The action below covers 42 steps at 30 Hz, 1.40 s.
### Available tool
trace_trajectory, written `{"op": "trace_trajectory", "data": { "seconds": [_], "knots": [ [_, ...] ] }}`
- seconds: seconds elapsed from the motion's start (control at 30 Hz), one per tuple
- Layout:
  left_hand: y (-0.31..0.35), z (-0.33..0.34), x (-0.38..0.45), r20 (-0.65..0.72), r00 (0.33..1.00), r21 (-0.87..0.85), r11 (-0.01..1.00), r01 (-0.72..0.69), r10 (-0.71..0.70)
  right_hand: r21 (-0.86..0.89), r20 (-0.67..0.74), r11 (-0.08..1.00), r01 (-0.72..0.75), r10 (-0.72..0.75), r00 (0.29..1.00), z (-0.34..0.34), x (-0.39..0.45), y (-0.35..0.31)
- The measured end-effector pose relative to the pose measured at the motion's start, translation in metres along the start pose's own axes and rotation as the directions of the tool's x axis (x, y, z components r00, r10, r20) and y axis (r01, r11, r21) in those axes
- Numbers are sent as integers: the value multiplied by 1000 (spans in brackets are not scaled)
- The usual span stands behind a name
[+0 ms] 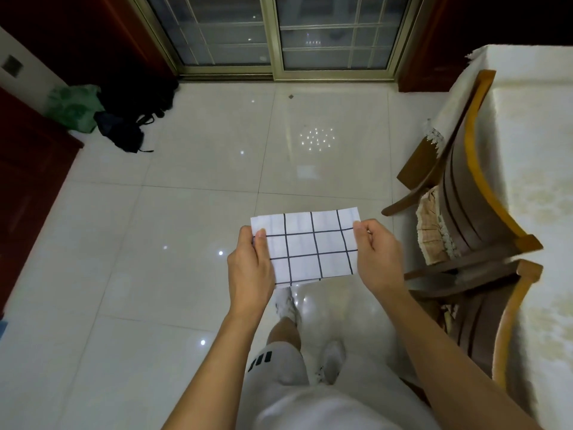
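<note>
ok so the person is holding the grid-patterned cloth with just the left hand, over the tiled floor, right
Not quite: both hands hold it. The head view shows the left hand pinching the left end of the grid-patterned cloth and the right hand pinching its right end. It is held over the tiled floor, as you say.
</note>
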<state>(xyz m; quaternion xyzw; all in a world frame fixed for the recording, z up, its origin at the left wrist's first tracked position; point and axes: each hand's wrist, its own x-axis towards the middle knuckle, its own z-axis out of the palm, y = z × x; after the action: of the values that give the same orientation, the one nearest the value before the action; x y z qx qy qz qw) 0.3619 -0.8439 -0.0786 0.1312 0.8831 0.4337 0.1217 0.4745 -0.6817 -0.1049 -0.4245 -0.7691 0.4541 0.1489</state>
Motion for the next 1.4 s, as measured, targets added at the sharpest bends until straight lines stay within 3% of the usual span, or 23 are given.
{"op": "trace_trajectory", "data": {
  "seconds": [0.73, 1.1, 1.4],
  "knots": [
    [48, 23, 301, 192, 976, -75, 993, -94, 106, -10, -179, 994, -105, 101, 979, 72, 236, -96],
    [110, 105, 392, 275, 947, -80, 986, -148, 165, 51, -293, 988, -143, 152, 944, 36, 341, -87],
    [198, 207, 463, 297, 938, -40, 984, -173, 177, 82, -310, 982, -170, 187, 932, -38, 465, -65]
  ]
}}
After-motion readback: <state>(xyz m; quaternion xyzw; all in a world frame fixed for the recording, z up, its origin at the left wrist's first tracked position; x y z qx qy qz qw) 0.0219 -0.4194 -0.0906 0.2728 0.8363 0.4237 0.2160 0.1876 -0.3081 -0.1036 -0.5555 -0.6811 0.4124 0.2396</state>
